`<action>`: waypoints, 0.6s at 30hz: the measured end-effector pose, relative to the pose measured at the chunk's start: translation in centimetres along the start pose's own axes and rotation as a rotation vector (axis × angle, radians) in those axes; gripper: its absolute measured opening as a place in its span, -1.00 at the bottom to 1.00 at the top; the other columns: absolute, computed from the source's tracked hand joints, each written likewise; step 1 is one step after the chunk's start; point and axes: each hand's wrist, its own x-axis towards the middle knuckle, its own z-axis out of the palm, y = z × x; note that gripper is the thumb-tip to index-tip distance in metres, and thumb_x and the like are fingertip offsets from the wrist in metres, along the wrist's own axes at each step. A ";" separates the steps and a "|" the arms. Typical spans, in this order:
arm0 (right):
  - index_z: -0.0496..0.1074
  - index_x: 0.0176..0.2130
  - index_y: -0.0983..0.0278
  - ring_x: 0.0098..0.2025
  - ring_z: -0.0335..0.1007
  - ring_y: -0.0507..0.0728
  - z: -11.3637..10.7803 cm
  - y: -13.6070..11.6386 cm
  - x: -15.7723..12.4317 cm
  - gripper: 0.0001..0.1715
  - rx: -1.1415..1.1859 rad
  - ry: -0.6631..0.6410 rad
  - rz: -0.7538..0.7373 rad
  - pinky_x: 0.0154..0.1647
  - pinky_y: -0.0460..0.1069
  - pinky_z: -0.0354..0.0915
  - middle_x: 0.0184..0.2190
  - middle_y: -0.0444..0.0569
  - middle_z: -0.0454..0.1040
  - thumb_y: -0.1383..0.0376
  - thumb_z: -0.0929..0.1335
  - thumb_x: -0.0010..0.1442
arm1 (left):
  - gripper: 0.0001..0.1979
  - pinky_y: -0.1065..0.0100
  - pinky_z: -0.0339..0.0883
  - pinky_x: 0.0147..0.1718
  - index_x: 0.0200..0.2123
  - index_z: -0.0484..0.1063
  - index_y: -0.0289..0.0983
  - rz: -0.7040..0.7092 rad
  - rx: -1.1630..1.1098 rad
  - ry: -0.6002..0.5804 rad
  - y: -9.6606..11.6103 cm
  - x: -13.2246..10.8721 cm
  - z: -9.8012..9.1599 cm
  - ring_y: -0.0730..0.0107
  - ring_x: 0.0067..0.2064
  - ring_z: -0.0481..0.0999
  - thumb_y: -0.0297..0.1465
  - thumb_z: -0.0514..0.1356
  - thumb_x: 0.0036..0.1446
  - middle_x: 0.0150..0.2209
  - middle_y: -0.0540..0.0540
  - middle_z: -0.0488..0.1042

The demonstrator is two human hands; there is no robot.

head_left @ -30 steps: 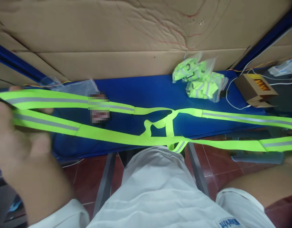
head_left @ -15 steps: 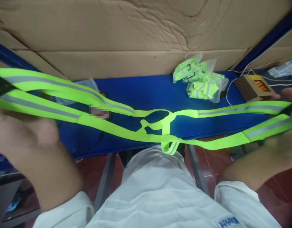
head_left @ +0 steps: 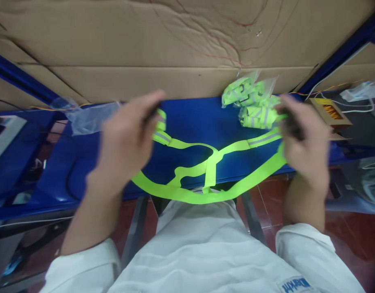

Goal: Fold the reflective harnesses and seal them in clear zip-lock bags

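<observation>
A neon yellow-green reflective strap harness [head_left: 210,173] with grey stripes hangs in a slack curve between my hands, over the front edge of the blue table. My left hand [head_left: 129,138] is closed around its left end, where gathered straps and a dark piece stick out past the fingers. On the other side my right hand [head_left: 308,138] grips the right end, also with something black between thumb and fingers. Both hands are blurred by motion. Near the middle the straps join, and a short loop dangles there.
Several clear bags of folded neon straps [head_left: 254,101] lie at the table's back right. Beside them stands an open cardboard box [head_left: 330,116]. An empty plastic bag [head_left: 89,116] lies at the back left of the blue table [head_left: 190,118]. Cardboard [head_left: 129,77] lines the back.
My two hands have come inward from the far sides, bringing the harness ends closer together. The straps, spread wide before, now sag and bunch at the hands.
</observation>
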 end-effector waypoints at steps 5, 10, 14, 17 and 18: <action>0.31 0.45 0.49 0.20 0.45 0.42 6.7 -4.7 1.3 -0.08 -0.096 -0.257 -0.160 0.13 0.29 0.38 0.21 0.30 0.51 0.54 0.25 0.12 | -0.43 -0.05 0.56 0.17 0.44 0.33 -0.40 0.197 0.242 -0.186 1.8 -0.1 7.9 -0.09 0.21 0.55 -0.63 -0.02 0.43 0.23 -0.41 0.51; 0.33 0.44 0.51 0.15 0.41 0.39 8.8 -5.9 0.9 -0.17 -0.132 -0.297 -0.172 0.08 0.22 0.33 0.18 0.30 0.51 0.56 0.24 0.22 | -0.37 -0.09 0.43 0.30 0.51 0.18 -0.49 0.260 0.223 -0.165 1.1 -0.8 9.7 -0.07 0.27 0.48 -0.65 -0.15 0.44 0.24 -0.48 0.45; 0.32 0.44 0.50 0.15 0.39 0.39 9.2 -5.9 0.5 -0.19 -0.126 -0.284 -0.158 0.08 0.22 0.31 0.17 0.30 0.50 0.56 0.25 0.23 | -0.36 -0.12 0.38 0.33 0.54 0.11 -0.49 0.260 0.185 -0.186 0.9 -1.1 9.8 -0.07 0.29 0.44 -0.62 -0.19 0.46 0.25 -0.50 0.43; 0.35 0.41 0.52 0.14 0.38 0.39 9.5 -5.9 0.5 -0.23 -0.117 -0.268 -0.181 0.08 0.21 0.32 0.14 0.31 0.51 0.57 0.23 0.26 | -0.34 -0.17 0.39 0.32 0.57 0.04 -0.48 0.276 0.155 -0.202 0.9 -1.3 10.1 -0.07 0.29 0.42 -0.62 -0.22 0.46 0.25 -0.51 0.41; 0.35 0.41 0.52 0.14 0.38 0.38 9.5 -5.9 0.5 -0.24 -0.107 -0.269 -0.184 0.08 0.21 0.32 0.14 0.31 0.51 0.57 0.22 0.27 | -0.33 -0.17 0.39 0.32 0.58 0.00 -0.47 0.288 0.140 -0.204 0.9 -1.3 10.3 -0.06 0.29 0.42 -0.63 -0.23 0.45 0.26 -0.51 0.40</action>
